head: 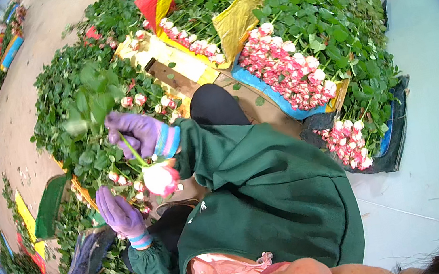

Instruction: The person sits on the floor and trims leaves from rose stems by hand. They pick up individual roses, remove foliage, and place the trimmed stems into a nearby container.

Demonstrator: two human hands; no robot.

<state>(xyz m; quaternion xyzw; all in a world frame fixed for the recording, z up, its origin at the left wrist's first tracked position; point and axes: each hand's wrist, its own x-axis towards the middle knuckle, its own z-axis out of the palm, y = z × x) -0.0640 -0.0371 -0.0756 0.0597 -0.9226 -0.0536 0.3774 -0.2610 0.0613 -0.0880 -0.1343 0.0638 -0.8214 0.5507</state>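
Observation:
My right hand (135, 134), in a purple glove with a striped cuff, is closed around the green stem of a pink-and-white rose (160, 179). The bloom hangs toward my lap, and its leaves (94, 94) blur beyond my fist. Lower down, my left hand (120, 212) wears a matching glove. Its fingers are stretched out, with nothing seen in them. It is beside the heap of leafy rose stems (75, 99), where more blooms (120, 178) show below the held rose. Whether the left hand touches these flowers is hard to tell.
Bundled roses (286, 66) lie on a blue wrap (266, 91) at the right. A smaller bunch (344, 144) rests on dark sheeting (400, 125). A yellow flap (240, 9) and a wooden frame (173, 77) stand among the stems. A green flap (52, 206) rises at left.

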